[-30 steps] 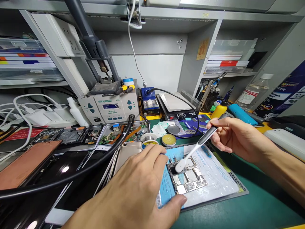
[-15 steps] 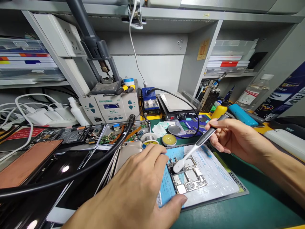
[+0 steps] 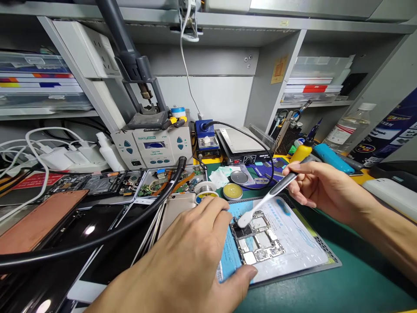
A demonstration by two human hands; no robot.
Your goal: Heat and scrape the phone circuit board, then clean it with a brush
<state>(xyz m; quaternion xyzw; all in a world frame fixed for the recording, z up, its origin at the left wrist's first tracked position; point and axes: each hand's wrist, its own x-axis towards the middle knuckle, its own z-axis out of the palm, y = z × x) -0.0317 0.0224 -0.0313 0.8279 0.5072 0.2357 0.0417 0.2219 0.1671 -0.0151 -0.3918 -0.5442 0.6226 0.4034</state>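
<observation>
A phone circuit board [image 3: 259, 241] with metal shields lies on a blue and white printed sheet [image 3: 293, 237] over a grey work mat [image 3: 325, 254]. My left hand [image 3: 189, 265] rests on the sheet, pinching the board's left edge between fingers and thumb. My right hand [image 3: 321, 189] grips a grey and white brush [image 3: 267, 201] like a pen. The brush's white head [image 3: 243, 221] touches the board's upper left corner.
A soldering station [image 3: 153, 145] with a thick black hose [image 3: 97, 237] stands at the back left. Opened phones and loose boards [image 3: 97, 184] lie to the left. Flux tins [image 3: 232, 190], a solder spool [image 3: 204, 191], a hot plate [image 3: 239, 145], a tool holder [image 3: 288, 130] and a bottle [image 3: 347, 126] crowd the back.
The brush head slid up and left across the board, from its middle to its upper left corner. My left hand kept its hold on the board.
</observation>
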